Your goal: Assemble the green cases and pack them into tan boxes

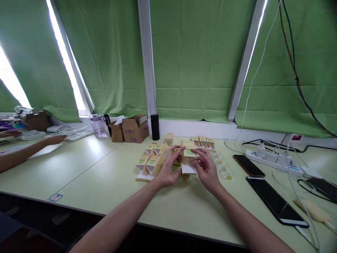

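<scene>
A small tan cardboard box (189, 152) with a green window is between my two hands, its white-lined flap (188, 169) hanging open toward me. My left hand (170, 171) grips the box's left side with fingers and thumb. On the other side my right hand (207, 169) has its fingers at the top edge and its thumb near the flap. Just below the flap shows a small clear piece with yellow in it (185, 178). A green round item (177, 162), partly hidden, lies behind my left fingers. Similar boxes with open flaps (154, 164) stand left of my left hand.
More boxes (203, 142) stand behind, and clear plastic pieces with yellow centres (226, 173) lie at right. Further right are two phones (276, 200) and a power strip (273, 161) with cables. Cartons (135, 130) and a black bottle (155, 127) line the wall. Another person's arm (31, 151) reaches in at left.
</scene>
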Tool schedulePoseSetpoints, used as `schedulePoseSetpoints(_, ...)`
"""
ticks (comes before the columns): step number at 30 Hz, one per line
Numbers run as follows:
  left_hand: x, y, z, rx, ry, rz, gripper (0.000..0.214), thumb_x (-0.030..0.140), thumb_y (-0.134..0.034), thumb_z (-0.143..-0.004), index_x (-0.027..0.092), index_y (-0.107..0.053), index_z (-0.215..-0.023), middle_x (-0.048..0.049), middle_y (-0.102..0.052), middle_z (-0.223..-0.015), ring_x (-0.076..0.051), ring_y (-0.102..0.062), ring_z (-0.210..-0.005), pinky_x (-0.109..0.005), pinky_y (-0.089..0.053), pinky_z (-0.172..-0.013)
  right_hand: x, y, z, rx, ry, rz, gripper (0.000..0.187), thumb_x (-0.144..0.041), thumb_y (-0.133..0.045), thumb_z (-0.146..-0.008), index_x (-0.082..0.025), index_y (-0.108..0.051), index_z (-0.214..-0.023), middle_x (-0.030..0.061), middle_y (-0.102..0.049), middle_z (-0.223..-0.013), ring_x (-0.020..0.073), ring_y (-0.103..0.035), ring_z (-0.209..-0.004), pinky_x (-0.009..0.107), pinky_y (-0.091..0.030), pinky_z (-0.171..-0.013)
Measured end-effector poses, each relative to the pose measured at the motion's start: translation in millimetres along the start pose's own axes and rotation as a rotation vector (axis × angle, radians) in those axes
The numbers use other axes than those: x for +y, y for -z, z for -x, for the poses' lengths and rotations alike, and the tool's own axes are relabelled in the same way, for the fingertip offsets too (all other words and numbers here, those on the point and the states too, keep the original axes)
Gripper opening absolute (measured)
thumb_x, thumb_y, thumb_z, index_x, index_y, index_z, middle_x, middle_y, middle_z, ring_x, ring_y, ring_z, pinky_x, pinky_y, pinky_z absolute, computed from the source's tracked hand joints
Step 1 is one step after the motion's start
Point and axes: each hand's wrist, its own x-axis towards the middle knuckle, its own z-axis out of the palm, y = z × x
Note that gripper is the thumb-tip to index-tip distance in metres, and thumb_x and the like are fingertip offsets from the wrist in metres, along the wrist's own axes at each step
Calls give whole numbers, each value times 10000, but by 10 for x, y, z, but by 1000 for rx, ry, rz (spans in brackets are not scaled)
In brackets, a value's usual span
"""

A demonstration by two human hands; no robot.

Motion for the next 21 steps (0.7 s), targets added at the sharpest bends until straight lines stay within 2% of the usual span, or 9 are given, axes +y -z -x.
schedulePoseSetpoints(3, -1, -5, 1, -30, 24, -1, 1017, 104, -787, -774, 396, -390, -1663, -136, -328, -1614, -278, -623, -1170, -496, -595, -1040, 2, -2, 2, 11, -6, 10, 335, -368, -677, -1017, -333, -713, -1348, 96, -497, -1399, 170, -713, -973, 349, -660, -828)
schedulePoseSetpoints(7, 14, -24, 0, -27, 49, 31, 994, 283, -877, -808, 377, -383, -1665, -143, -313, -1611, -282, -610, -1180, -494, -565, -1068, 8, -13, 3, 5, -17, 2, 342, -374, -684, -1015, -334, -711, -1354, 93, -493, -1395, 167, -717, -967, 347, -659, -833)
schedulePoseSetpoints(14, 20, -31, -4, -15, 92, 121, 860, 575, -780, -917, 345, -390, -1648, -146, -316, -1597, -288, -576, -1219, -473, -541, -1071, -18, -9, 8, -26, -15, -25, 360, -396, -681, -1028, -362, -705, -1386, 82, -477, -1393, 159, -702, -980, 356, -657, -877)
schedulePoseSetpoints(21, 5, -22, -3, -6, 113, 172, 782, 608, -724, -952, 342, -415, -1619, -142, -340, -1574, -289, -576, -1195, -477, -538, -1060, -42, 19, 21, -74, 16, -6, 385, -423, -632, -1055, -389, -680, -1435, 81, -478, -1395, 179, -676, -1031, 363, -649, -906)
